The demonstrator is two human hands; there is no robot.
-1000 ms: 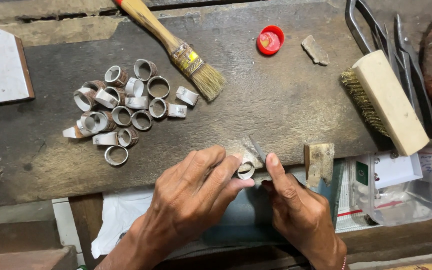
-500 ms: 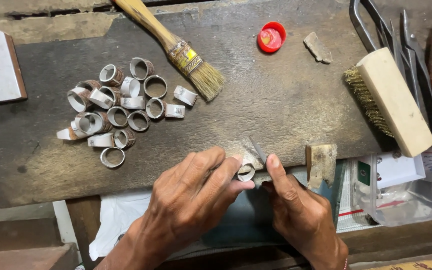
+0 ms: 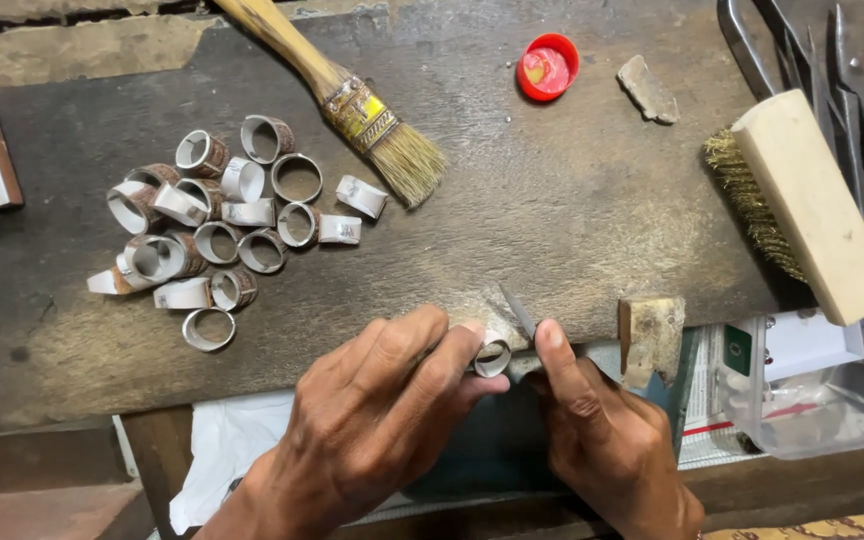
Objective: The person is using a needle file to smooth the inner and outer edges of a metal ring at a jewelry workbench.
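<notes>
Little changed over the last second: left hand (image 3: 382, 420) still pinching a small metal ring (image 3: 493, 357) at the bench's near edge, right hand (image 3: 602, 440) still closed on a slim metal tool (image 3: 518, 312), probably a file, tip against the ring. Only the view shifted slightly. Ring pile (image 3: 222, 225) far left, paintbrush (image 3: 352, 100) and wire brush (image 3: 802, 210) untouched

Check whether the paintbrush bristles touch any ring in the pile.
Apart. The head view shows bare bench between the paintbrush bristles and the nearest ring.
</notes>
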